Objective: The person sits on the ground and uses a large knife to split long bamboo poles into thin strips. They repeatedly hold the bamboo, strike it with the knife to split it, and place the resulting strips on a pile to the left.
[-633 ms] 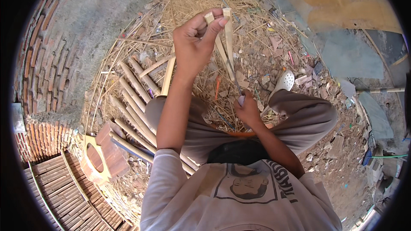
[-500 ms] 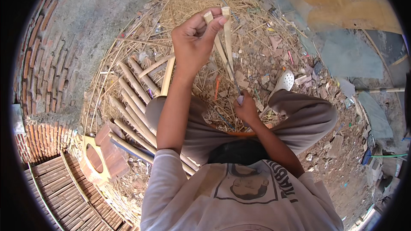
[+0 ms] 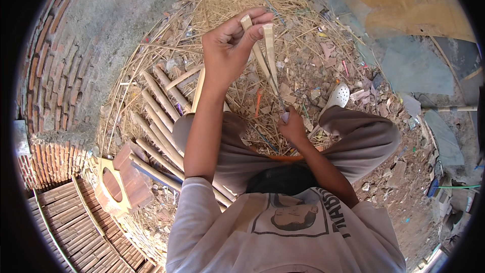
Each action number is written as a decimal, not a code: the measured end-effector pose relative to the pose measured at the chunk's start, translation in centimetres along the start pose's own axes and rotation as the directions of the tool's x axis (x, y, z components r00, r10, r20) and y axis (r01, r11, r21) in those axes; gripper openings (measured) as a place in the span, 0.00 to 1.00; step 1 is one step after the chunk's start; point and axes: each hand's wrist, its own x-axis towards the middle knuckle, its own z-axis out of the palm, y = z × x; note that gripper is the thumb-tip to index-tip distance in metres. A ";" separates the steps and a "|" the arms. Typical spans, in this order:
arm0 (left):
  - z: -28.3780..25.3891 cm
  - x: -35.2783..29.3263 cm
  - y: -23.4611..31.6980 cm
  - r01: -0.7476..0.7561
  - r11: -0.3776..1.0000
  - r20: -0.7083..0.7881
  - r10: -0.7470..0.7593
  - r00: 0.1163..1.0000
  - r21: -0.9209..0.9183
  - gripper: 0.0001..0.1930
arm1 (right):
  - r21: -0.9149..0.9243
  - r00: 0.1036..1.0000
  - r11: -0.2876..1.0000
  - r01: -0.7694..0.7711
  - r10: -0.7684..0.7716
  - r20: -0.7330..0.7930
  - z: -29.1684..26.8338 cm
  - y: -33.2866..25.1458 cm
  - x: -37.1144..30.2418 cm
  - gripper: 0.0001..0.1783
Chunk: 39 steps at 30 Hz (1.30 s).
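My left hand (image 3: 230, 53) is raised far in front, its fingers and thumb closed around a pale split bamboo strip (image 3: 261, 59) whose squared end pokes up between them. Beside the thumb tip stands a second pale strip (image 3: 270, 45), spreading away from the first toward the top. Both strips slant down and come together near a knife blade (image 3: 279, 95), which lies against their lower part. The knife's handle is gripped by my right hand (image 3: 293, 127), low between my knees. Its fingers wrap the handle and hide most of it.
Several bamboo poles (image 3: 160, 116) lie to my left, by my knee. Straw (image 3: 222, 0) and rubble cover the ground ahead. A brick wall (image 3: 55, 65) rises at left, above a bamboo slat platform (image 3: 76, 227). Flat grey sheets (image 3: 417, 68) lie at right.
The right-hand strip's upper end has dropped from above the left thumb to just below its tip. The knife and right hand have barely moved.
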 end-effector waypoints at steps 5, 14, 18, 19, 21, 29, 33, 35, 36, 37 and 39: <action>-1.2 -0.2 0.1 0.064 0.987 0.165 -0.039 0.986 -0.148 0.13 | 0.018 0.999 1.000 -0.008 0.008 0.034 0.7 2.6 1.3 0.25; -1.7 -1.1 0.4 0.059 0.998 0.202 -0.055 0.978 -0.014 0.10 | 0.071 0.998 0.996 0.045 -0.042 -0.045 3.2 4.7 2.0 0.19; -0.1 -1.3 0.5 -0.041 0.998 0.162 0.034 0.986 0.042 0.10 | 0.082 1.000 0.997 0.013 -0.010 -0.029 3.8 5.3 1.9 0.17; 0.5 -1.3 0.5 -0.082 0.997 0.158 0.079 0.984 0.007 0.09 | 0.109 0.999 0.994 0.030 -0.028 -0.025 4.1 5.8 2.1 0.16; 0.7 -1.1 0.7 -0.096 0.995 0.172 0.092 0.981 0.015 0.08 | 0.166 0.998 0.984 0.063 -0.060 -0.021 4.4 6.7 2.4 0.15; 0.0 -1.2 0.4 -0.050 0.997 0.085 0.055 0.995 -0.066 0.07 | 0.095 0.991 0.990 -0.102 0.093 0.099 3.0 5.1 2.8 0.20; -1.3 -1.9 0.2 -0.054 0.997 0.133 0.045 0.990 0.064 0.09 | -0.099 0.992 0.990 -0.104 0.110 0.066 3.4 5.2 3.2 0.27; -0.9 -1.8 0.4 -0.042 0.999 0.118 0.046 0.992 -0.032 0.09 | -0.080 0.988 0.989 -0.122 0.129 0.082 4.8 7.3 3.3 0.22; -0.6 -1.7 0.4 -0.088 0.996 0.129 0.090 0.988 -0.018 0.09 | -0.068 0.988 0.990 -0.123 0.129 0.082 5.5 8.4 4.1 0.20; -0.2 -1.7 0.4 -0.134 0.991 0.145 0.133 0.980 -0.008 0.09 | -0.055 0.989 0.992 -0.116 0.121 0.081 5.8 9.2 4.8 0.21; -0.5 -2.1 0.6 -0.056 0.996 0.138 0.045 0.989 0.073 0.09 | -0.036 0.998 0.998 -0.049 0.050 0.026 6.6 10.3 5.4 0.21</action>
